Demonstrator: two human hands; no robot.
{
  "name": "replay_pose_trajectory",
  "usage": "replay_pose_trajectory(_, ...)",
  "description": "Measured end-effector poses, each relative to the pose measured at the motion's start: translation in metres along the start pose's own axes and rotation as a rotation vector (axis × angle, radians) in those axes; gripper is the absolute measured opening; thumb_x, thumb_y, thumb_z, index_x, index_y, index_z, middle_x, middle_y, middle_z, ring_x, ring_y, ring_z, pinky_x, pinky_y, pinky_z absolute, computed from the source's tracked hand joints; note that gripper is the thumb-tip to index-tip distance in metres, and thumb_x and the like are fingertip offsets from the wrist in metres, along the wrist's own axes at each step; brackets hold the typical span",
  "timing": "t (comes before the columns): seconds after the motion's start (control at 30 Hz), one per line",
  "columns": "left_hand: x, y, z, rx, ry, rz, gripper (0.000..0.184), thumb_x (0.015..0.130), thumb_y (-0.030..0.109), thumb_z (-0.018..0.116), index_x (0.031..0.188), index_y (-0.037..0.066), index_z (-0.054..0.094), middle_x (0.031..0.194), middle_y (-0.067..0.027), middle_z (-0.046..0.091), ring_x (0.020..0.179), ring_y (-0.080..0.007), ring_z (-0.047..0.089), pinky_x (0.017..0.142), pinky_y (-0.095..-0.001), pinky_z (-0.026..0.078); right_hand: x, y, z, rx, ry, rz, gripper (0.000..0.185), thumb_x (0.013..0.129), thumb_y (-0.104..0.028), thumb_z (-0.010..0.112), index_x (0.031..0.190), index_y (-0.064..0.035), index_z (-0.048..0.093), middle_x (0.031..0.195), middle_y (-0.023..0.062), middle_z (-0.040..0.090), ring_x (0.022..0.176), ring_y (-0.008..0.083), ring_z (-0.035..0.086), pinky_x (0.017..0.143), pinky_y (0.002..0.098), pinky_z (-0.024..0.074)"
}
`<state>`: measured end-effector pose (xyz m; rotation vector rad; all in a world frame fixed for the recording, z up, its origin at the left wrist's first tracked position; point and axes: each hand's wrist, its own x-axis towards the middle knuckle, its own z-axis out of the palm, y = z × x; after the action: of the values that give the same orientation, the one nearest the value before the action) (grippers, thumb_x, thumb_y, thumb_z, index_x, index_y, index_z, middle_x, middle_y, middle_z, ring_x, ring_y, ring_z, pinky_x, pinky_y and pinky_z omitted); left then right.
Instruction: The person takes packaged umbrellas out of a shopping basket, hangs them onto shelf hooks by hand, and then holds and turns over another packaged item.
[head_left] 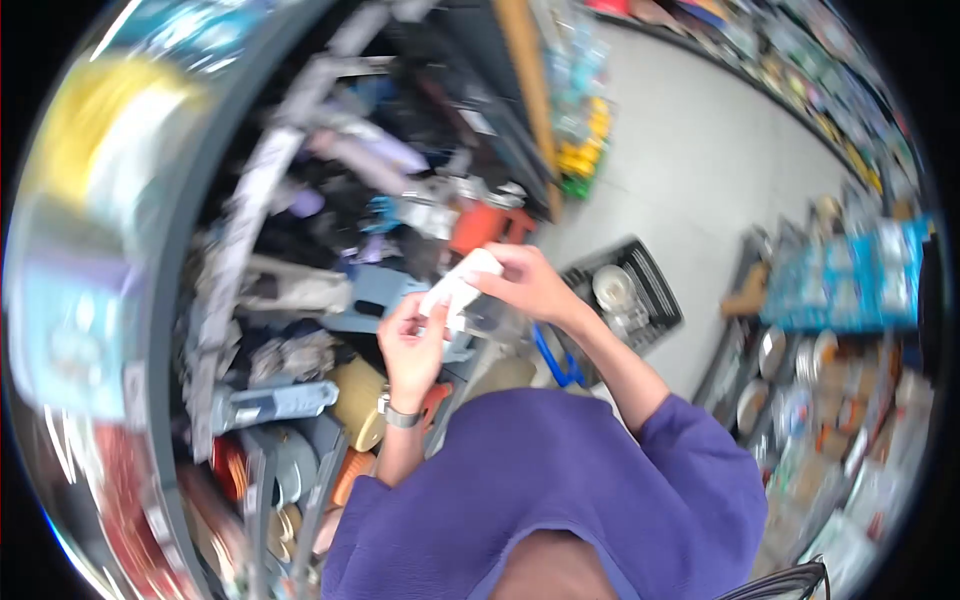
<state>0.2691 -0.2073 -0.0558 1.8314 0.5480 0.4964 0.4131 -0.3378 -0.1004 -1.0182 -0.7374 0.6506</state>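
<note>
Between my two hands is a small white item, long and narrow, held at a slant in front of my chest. My left hand, with a band on the wrist, has its fingers closed round the lower end. The fingers of my right hand pinch the upper end. Blur hides what the item is. Just behind the hands are an orange-red item and a grey-blue plastic piece on the shelf.
A crowded shelf with a pale label rail runs along the left. A black basket holding white round things stands right of my right forearm. Blue packs hang at the right. Grey floor stretches between the shelves.
</note>
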Motion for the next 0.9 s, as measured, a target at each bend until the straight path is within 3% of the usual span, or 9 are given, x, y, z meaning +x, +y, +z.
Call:
replay_pose_trajectory(0.03,-0.002,0.005,-0.012,-0.053,0.057,-0.027,0.009,0.094,0.008,0.069,0.094,-0.001,0.069,0.076,0.0005,0.068,0.059,-0.0028,0.059,0.052,-0.0192,0.045,0.014,-0.007,0.011,-0.191,-0.075,-0.047,0.016,0.095,-0.013,0.066,0.102,0.0009,0.069,0.090,0.0000,0.068,0.082,0.0070,0.060,0.074,0.0262,0.0497)
replay_pose_trajectory(0.2,0.008,0.005,-0.075,0.086,0.385,0.178,0.010,0.091,0.006,0.070,0.096,-0.002,0.072,0.073,-0.0024,0.067,0.055,-0.0039,0.054,0.051,-0.0225,0.042,0.081,0.005,0.088,-0.035,-0.239,0.039,0.012,0.097,-0.011,0.065,0.102,-0.0004,0.069,0.091,-0.0017,0.067,0.085,0.0035,0.059,0.073,0.0233,0.0487)
replay_pose_trajectory(0.27,0.011,0.016,-0.098,0.375,0.625,0.391,0.010,0.089,0.006,0.071,0.096,-0.001,0.073,0.071,-0.0058,0.064,0.051,-0.0087,0.050,0.050,-0.0260,0.039,0.104,0.007,0.124,-0.087,-0.239,0.025,0.012,0.097,-0.011,0.065,0.102,-0.0007,0.067,0.091,-0.0015,0.066,0.085,0.0035,0.059,0.074,0.0227,0.0481)
replay_pose_trajectory(0.3,0.014,0.021,-0.107,0.376,0.684,0.392,0.010,0.089,0.006,0.070,0.096,-0.001,0.073,0.073,-0.0088,0.062,0.055,-0.0151,0.051,0.054,-0.0290,0.039,0.117,0.013,0.139,-0.085,-0.254,-0.011,0.011,0.097,-0.011,0.065,0.102,-0.0010,0.066,0.090,-0.0019,0.066,0.085,0.0034,0.059,0.074,0.0222,0.0476)
replay_pose_trajectory(0.4,0.039,-0.010,-0.144,0.256,0.802,0.459,0.011,0.091,0.007,0.069,0.095,-0.002,0.072,0.076,-0.0093,0.062,0.063,-0.0161,0.055,0.061,-0.0292,0.043,0.156,0.030,0.178,-0.081,-0.299,-0.033,0.013,0.097,-0.014,0.066,0.098,-0.0013,0.066,0.086,-0.0027,0.065,0.081,0.0027,0.057,0.071,0.0227,0.0467)
replay_pose_trajectory(0.53,0.065,-0.043,-0.173,-0.183,0.825,0.276,0.016,0.097,0.009,0.064,0.100,-0.006,0.069,0.092,-0.0086,0.069,0.082,-0.0110,0.059,0.073,-0.0282,0.048,0.196,0.060,0.214,-0.168,-0.264,-0.121,0.014,0.096,-0.012,0.066,0.103,0.0003,0.068,0.091,-0.0006,0.069,0.082,0.0046,0.060,0.071,0.0242,0.0493)
replay_pose_trajectory(0.6,0.074,-0.041,-0.179,-0.264,0.874,0.446,0.016,0.094,0.005,0.064,0.105,-0.006,0.067,0.100,-0.0107,0.069,0.086,-0.0136,0.062,0.074,-0.0297,0.049,0.202,0.053,0.227,-0.097,-0.269,-0.098,0.014,0.093,-0.005,0.064,0.103,0.0036,0.066,0.095,0.0037,0.070,0.084,0.0088,0.062,0.073,0.0271,0.0513)
replay_pose_trajectory(0.77,0.077,-0.038,-0.194,0.013,0.995,0.502,0.015,0.089,0.004,0.066,0.103,0.001,0.070,0.100,-0.0155,0.069,0.087,-0.0308,0.068,0.076,-0.0382,0.051,0.218,0.065,0.238,0.043,-0.303,-0.169,0.018,0.089,0.002,0.066,0.107,0.0004,0.064,0.100,0.0030,0.068,0.093,0.0105,0.063,0.084,0.0289,0.0518)
replay_pose_trajectory(0.9,0.072,-0.028,-0.194,0.142,1.087,0.552,0.014,0.087,0.005,0.068,0.101,0.003,0.071,0.095,-0.0137,0.071,0.084,-0.0339,0.069,0.074,-0.0409,0.051,0.210,0.052,0.242,0.060,-0.340,-0.140,0.019,0.089,0.000,0.068,0.107,0.0000,0.064,0.100,0.0027,0.067,0.095,0.0103,0.063,0.086,0.0289,0.0515)
